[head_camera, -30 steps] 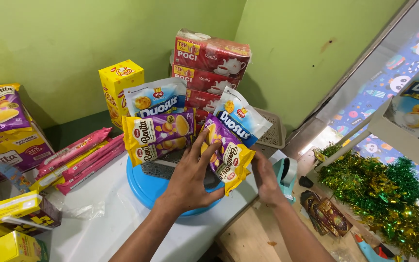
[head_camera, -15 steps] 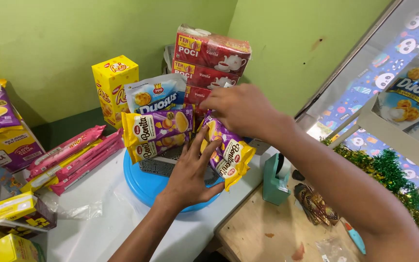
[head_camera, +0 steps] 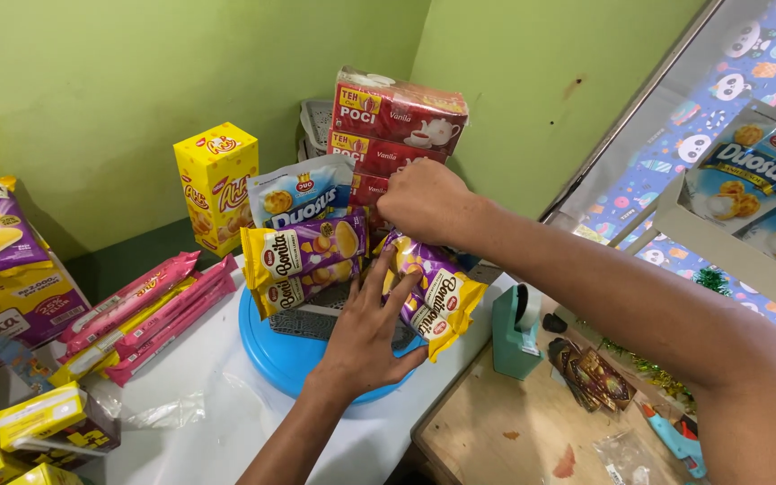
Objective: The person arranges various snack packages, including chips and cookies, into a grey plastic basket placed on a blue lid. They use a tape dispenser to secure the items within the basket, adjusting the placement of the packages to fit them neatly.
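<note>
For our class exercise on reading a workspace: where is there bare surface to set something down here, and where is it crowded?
Free: the white tabletop between the pink wafer packs and the blue round tray, and the wooden board below the teal tape dispenser. Crowded: the tray, where both the left hand and right hand work among snack packets.

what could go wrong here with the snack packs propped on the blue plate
The purple and yellow snack packs stand upright only because the left hand braces them; letting go may tip them off the blue plate. The right hand works close to the stacked red tea boxes, so a nudge could topple the stack onto the arrangement.
</note>
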